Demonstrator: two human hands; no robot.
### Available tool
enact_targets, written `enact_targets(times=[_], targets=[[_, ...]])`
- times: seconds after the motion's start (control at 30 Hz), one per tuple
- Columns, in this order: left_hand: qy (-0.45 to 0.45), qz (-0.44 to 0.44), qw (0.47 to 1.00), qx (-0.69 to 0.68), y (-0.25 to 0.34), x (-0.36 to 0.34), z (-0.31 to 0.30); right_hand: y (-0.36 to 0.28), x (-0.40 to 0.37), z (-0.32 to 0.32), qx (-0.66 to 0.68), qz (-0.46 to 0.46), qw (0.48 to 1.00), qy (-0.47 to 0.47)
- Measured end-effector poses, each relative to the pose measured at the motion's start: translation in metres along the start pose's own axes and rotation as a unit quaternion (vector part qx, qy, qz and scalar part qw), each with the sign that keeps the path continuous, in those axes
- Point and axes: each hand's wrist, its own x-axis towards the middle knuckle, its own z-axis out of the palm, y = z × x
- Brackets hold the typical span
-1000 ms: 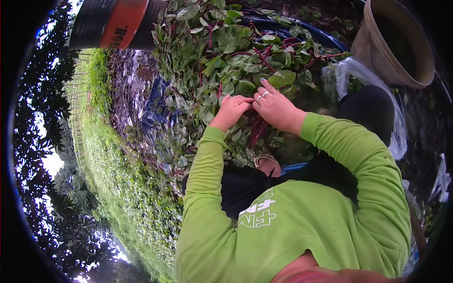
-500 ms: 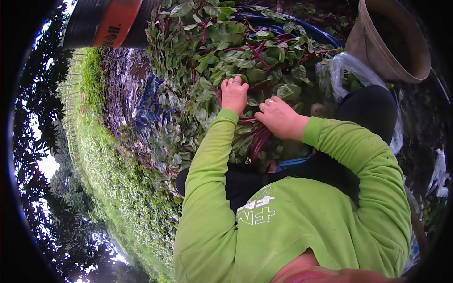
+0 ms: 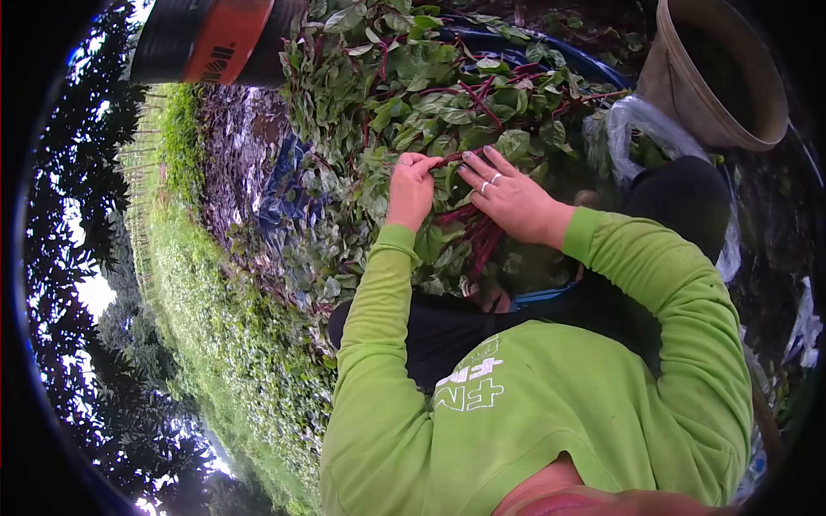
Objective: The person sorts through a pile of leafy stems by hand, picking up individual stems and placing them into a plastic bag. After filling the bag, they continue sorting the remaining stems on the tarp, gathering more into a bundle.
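My left hand [image 3: 411,191] pinches a red stem [image 3: 446,160] of leafy greens that look like Malabar spinach. That stem runs across to my right hand [image 3: 518,202], whose long fingers lie over its other end, somewhat apart; the thumb is hidden underneath. Below my right palm, a bundle of cut red stems [image 3: 482,239] with green leaves lies near my lap. A large heap of the same leafy greens [image 3: 404,95] spreads just beyond both hands.
A beige bucket [image 3: 662,77] lies tilted at upper right, beside a clear plastic bag [image 3: 632,125]. A dark drum with an orange band [image 3: 228,39] stands at upper left. Blue sheeting [image 3: 284,185] lies left of the heap, with green plants [image 3: 224,310] beyond.
My left hand has drawn back slightly to the left and turned, with a stem now showing between the hands. My right hand's fingers have stretched out and moved up a little.
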Motion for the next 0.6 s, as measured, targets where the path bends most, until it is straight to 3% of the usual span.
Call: enact_targets(times=[0.2,0.3,0.4,0.43,0.5,0.6], targets=[[-0.096,-0.098,0.984,-0.114,-0.009,-0.015,-0.002,0.005,0.004,0.002,0.005,0.011,1.000,0.013],[-0.157,-0.099,0.966,-0.180,0.000,-0.016,-0.015,0.006,0.005,-0.001,-0.015,0.031,0.998,0.049],[-0.175,-0.029,0.970,-0.165,0.001,-0.015,-0.026,0.008,0.012,-0.004,0.052,0.078,0.993,-0.072],[-0.182,-0.020,0.974,-0.136,-0.002,-0.014,-0.029,0.009,0.010,-0.001,-0.004,0.039,0.999,0.026],[-0.194,-0.005,0.978,-0.075,-0.011,-0.012,-0.034,0.006,0.011,0.000,0.004,0.038,0.999,0.013],[-0.156,0.097,0.975,0.122,-0.022,-0.006,-0.040,0.000,0.015,0.001,0.022,0.030,0.999,0.005]])
